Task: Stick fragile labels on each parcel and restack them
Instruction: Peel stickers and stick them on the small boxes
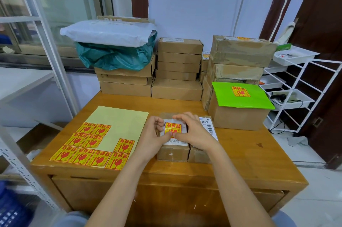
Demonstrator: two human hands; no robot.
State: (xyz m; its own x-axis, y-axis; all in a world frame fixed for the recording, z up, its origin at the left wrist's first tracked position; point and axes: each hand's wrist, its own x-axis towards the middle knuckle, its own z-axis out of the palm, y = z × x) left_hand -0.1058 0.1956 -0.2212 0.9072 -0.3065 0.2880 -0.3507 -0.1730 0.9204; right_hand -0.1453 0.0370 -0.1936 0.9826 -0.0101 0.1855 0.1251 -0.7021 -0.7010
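Cardboard parcel (173, 150) sits on tabletop (240, 145); left hand (155, 134) and right hand (192, 130) press label (173, 127) flat with extended fingers, ensuring adhesion.

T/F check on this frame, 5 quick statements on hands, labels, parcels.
1. Both hands are on the small parcel at the front of the table. True: left hand and right hand press a fragile label onto its top.
2. The label sheet lies right of the hands. False: it lies to their left.
3. The green mailer already carries a fragile label. True.
4. The label sheet is full. False: its upper part is bare backing, with labels left only along the lower and left area.
5. The green mailer lies flat on the table. False: it sits on a cardboard box.
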